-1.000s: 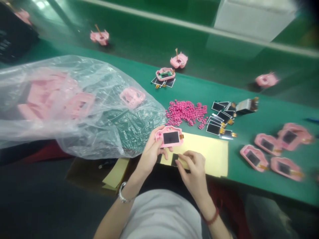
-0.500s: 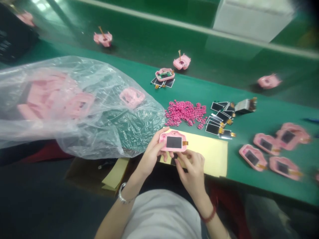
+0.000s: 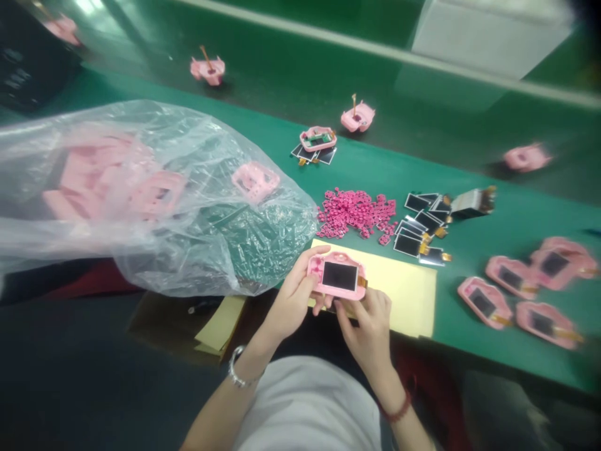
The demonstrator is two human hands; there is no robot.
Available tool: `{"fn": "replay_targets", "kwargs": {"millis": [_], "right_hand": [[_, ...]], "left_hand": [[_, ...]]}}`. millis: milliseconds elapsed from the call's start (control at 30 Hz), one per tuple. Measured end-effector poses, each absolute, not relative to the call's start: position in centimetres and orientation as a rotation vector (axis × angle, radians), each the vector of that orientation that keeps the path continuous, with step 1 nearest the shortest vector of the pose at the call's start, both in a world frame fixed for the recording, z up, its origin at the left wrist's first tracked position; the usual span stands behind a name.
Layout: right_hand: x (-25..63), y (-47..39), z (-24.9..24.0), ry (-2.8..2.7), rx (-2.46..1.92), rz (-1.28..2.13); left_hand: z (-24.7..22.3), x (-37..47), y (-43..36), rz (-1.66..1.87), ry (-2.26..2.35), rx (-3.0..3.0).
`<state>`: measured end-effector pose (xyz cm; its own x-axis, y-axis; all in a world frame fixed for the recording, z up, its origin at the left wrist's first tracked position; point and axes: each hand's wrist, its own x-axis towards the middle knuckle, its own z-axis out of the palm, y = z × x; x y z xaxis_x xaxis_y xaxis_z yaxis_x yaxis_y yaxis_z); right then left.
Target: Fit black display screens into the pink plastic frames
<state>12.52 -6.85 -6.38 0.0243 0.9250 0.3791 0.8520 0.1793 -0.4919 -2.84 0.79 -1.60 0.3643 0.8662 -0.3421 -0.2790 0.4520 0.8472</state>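
Observation:
My left hand (image 3: pixel 293 297) is closed on the left end of a pink plastic casing (image 3: pixel 351 293), thumb in front and fingers behind. A dark rectangular screen (image 3: pixel 339 277) sits in this casing, with an orange flex cable (image 3: pixel 362 283) sticking out at the right. Pink buttons (image 3: pixel 316 272) show at its left end. Just under the lower right edge of the casing is my right hand (image 3: pixel 367 322), its fingers curled together. What they pinch, if anything, is hidden. Both hands are over yellow paper (image 3: pixel 413 297) at the front edge of the green table (image 3: pixel 474 241).
Behind the paper lies a heap of small magenta buttons (image 3: pixel 354 212). Loose screens (image 3: pixel 408 244) lie right of it, and several pink casings with screens (image 3: pixel 483 302) farther right. A clear plastic bag (image 3: pixel 201 232) of pink shells spreads left. A casing with a green board (image 3: pixel 318 139) rests farther back.
The casing appears slightly lower and farther right, held in my left hand. The right hand remains close beneath it. The whole view has shifted a little.

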Motion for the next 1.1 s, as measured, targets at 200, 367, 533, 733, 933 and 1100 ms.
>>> {"fn": "replay_targets", "kwargs": {"millis": [200, 367, 533, 733, 933, 1100], "right_hand": [[12.7, -6.9, -6.7, -1.842, -1.662, 0.133], [12.9, -6.9, -6.8, -1.859, -1.644, 0.109], [12.9, -6.9, -7.1, -1.861, -1.612, 0.091], [12.9, -7.3, -5.7, -1.649, -1.645, 0.237], [12.7, -6.2, 0.2, -1.524, -1.523, 0.068], [11.5, -3.9, 1.6, -1.768, -1.540, 0.258]], "left_hand": [[-1.5, -3.0, 0.5, 0.858, 0.739, 0.685], [-1.2, -2.9, 0.1, 0.874, 0.749, 0.739], [-0.8, -3.0, -0.3, 0.803, 0.871, 0.838], [-0.3, -3.7, -0.6, 0.764, 0.862, 0.900], [0.4, -3.6, -0.8, 0.748, 0.886, 0.941], [0.6, -2.7, -1.3, 0.738, 0.928, 0.952]]}}
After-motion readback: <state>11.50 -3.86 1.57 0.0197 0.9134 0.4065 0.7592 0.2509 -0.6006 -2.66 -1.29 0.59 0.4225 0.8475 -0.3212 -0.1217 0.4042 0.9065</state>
